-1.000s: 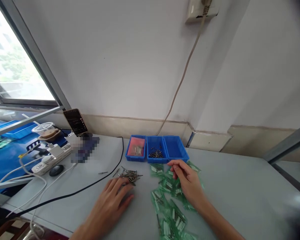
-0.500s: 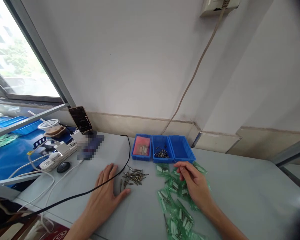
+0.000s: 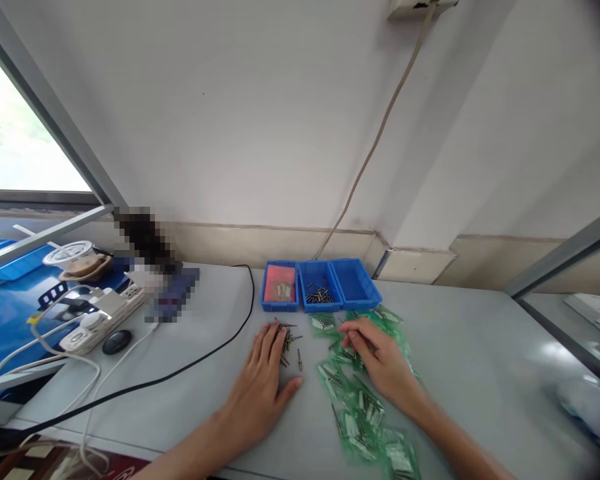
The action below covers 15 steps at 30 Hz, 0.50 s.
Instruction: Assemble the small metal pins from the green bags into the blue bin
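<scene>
My left hand (image 3: 260,383) lies palm down with its fingers stretched out over the left part of a pile of small metal pins (image 3: 291,340). One loose metal pin (image 3: 300,360) lies just right of the pile. My right hand (image 3: 377,353) is closed in a pinch above the green plastic bags (image 3: 360,400), which hold metal pins and white pieces. What the right fingertips hold, if anything, is too small to make out. Beyond the hands, a blue bin (image 3: 323,303) contains more metal pins.
A blue bin with a pink packet (image 3: 280,283) and another blue bin (image 3: 355,283) flank the pin bin by the wall. A black cable (image 3: 180,381) crosses the table at left. A power strip (image 3: 100,320) and a black oval object (image 3: 117,342) are farther left.
My left hand has moved right and now covers part of the pin pile, with one pin apart at its right. My right hand stays pinched over the bags. The view has shifted right.
</scene>
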Available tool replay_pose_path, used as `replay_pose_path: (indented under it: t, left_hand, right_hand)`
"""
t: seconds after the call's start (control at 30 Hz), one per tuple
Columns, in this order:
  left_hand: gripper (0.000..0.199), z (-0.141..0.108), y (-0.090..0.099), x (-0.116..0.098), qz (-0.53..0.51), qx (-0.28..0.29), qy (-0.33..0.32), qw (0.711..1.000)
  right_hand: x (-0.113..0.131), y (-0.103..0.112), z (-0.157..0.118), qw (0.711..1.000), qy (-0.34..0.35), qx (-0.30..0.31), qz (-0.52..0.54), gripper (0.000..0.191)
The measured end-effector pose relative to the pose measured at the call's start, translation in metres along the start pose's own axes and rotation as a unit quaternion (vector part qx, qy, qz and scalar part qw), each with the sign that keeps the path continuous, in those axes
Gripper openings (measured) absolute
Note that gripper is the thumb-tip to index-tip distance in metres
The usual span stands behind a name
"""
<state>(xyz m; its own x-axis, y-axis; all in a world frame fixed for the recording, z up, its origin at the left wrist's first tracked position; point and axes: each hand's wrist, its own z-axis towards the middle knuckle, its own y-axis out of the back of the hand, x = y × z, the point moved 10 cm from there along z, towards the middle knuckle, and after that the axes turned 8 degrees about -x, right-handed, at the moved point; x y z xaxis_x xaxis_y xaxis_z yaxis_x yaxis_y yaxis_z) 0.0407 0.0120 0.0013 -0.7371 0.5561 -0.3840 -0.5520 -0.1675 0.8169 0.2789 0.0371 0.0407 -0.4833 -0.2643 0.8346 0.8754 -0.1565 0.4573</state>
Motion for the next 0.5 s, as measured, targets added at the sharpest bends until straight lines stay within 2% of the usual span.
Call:
replay_pose_path:
  t: [0.2, 0.33, 0.5]
  left_hand:
    - [0.075, 0.019, -0.014, -0.011, -0.054, 0.034, -0.037, 0.997]
    - [0.062, 0.031, -0.018, -0.018, -0.099, 0.050, -0.042, 0.993]
    - [0.057, 0.038, -0.018, -0.021, -0.111, 0.051, -0.046, 0.991]
  right_hand:
    - [0.010, -0.006, -0.003, 0.995, 0.031, 0.034, -0.084, 0.032]
    - [0.005, -0.002, 0.001, 0.993, 0.029, 0.021, -0.117, 0.031]
    - [0.011, -0.004, 0.004, 0.992, 0.036, 0.014, -0.123, 0.030]
